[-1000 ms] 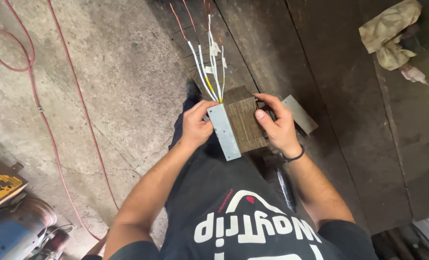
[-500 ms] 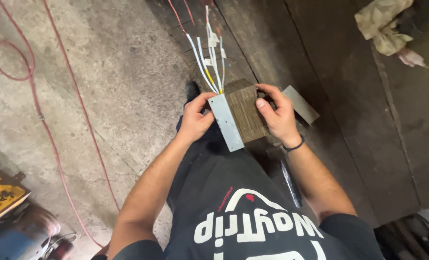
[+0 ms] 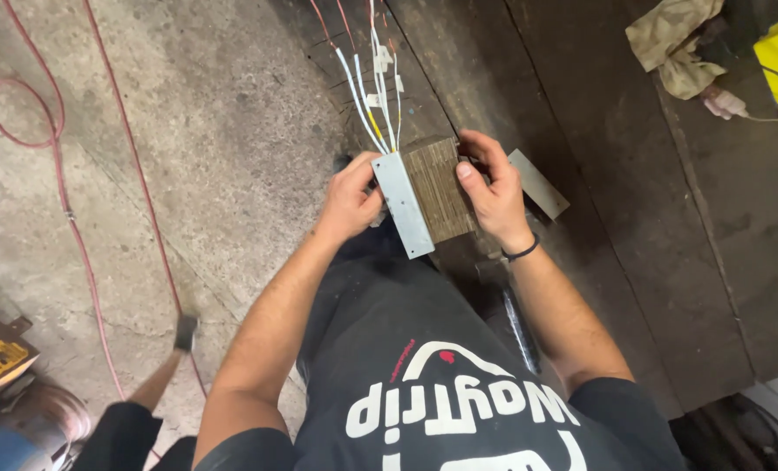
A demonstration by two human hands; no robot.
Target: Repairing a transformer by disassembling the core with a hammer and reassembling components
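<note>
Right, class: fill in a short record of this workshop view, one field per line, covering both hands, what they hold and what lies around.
left hand: grips the grey metal plate on the block's side
right hand: holds the layered brown block
wires: white and yellow, run out of the block's far end
floor: red cable on concrete; crumpled cloth on dark boards

Brown striped block (image 3: 439, 187); grey metal plate (image 3: 403, 205); white and yellow wires (image 3: 370, 100); red cable (image 3: 75, 227).

concrete floor (image 3: 188, 131), dark wood boards (image 3: 633, 262)
</note>
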